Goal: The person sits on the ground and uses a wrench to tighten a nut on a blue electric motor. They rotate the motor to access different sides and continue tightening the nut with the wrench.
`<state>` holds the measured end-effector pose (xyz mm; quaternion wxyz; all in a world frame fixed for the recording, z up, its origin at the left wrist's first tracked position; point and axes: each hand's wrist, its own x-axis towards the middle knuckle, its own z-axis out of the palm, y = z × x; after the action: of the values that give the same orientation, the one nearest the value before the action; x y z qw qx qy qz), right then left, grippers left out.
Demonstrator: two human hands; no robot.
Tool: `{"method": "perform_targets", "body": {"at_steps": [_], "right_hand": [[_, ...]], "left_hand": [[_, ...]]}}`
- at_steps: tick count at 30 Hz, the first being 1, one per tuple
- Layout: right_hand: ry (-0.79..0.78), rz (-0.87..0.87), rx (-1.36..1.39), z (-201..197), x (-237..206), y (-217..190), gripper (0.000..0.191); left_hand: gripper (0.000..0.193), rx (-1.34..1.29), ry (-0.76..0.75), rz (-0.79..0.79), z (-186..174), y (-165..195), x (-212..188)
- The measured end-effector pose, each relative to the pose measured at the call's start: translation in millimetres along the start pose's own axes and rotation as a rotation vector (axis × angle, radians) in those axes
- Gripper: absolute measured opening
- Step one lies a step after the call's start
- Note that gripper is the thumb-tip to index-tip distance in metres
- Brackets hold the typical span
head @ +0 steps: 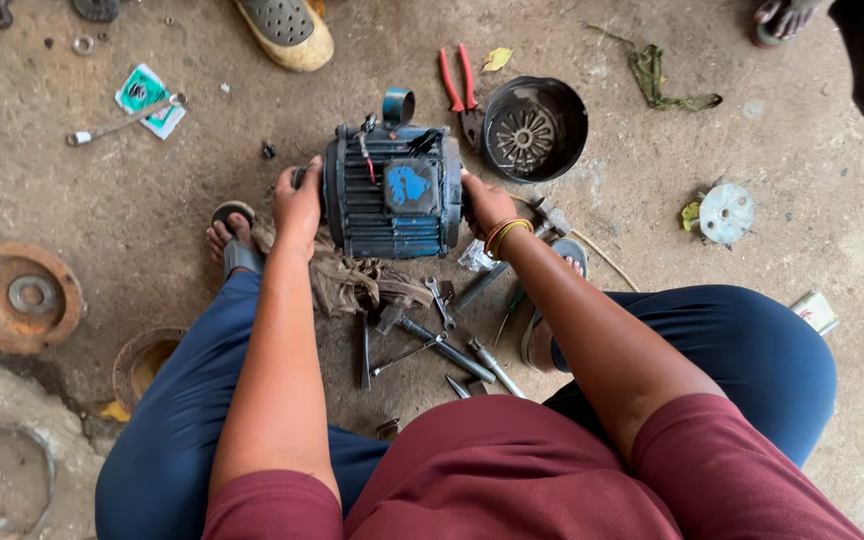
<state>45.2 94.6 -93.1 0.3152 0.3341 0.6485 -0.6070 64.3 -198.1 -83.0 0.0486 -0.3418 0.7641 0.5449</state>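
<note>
A blue electric motor [392,195] with a ribbed cast-metal casing, scuffed and patchy with a brighter blue plate on top, lies on its side on the rough, dusty concrete floor [152,190] between the person's knees. The left hand [298,205] presses against the motor's left end, fingers curled around the rim there; the right hand [485,203], with orange and yellow bangles [507,234] at the wrist, clasps the right end, its fingers wrapped over the edge of the casing. Under and in front of the motor lies a crumpled, grimy brown rag [357,282]. Beside the rag a scatter of steel hand tools [442,345], spanners and rods, dull grey and oily, rests on the floor. Behind the motor stands a round black fan cover [535,128], bowl-shaped with radial slots inside, and just beside it a pair of pliers with red handles [460,85]. To the right, well apart, lies a pale round fan disc [726,212]. At the far left a rusty orange circular flange [16,296] lies flat, and a second rusted ring [144,362] sits near the left knee. A long thin spanner [122,122] rests across a green and white packet [148,97] at upper left.
</note>
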Motion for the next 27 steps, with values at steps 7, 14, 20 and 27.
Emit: {"method": "perform_targets", "body": {"at_steps": [7,14,20,27], "right_hand": [[-0.007,-0.033,0.083,2.5,8.0,7.0,0.042],[-0.012,0.03,0.095,9.5,-3.8,-3.4,0.037],[0.03,0.012,0.074,15.1,-6.4,-6.3,0.038],[0.028,0.035,0.037,16.4,-12.6,-9.4,0.04]], "left_hand": [[0.059,0.113,0.048,-0.014,0.5,-1.6,6.8],[0.065,0.011,-0.024,-0.019,-5.4,5.8,4.8],[0.067,0.023,-0.072,-0.111,-13.1,13.5,-0.7],[0.075,0.036,-0.027,-0.151,-10.2,11.5,1.1]]}}
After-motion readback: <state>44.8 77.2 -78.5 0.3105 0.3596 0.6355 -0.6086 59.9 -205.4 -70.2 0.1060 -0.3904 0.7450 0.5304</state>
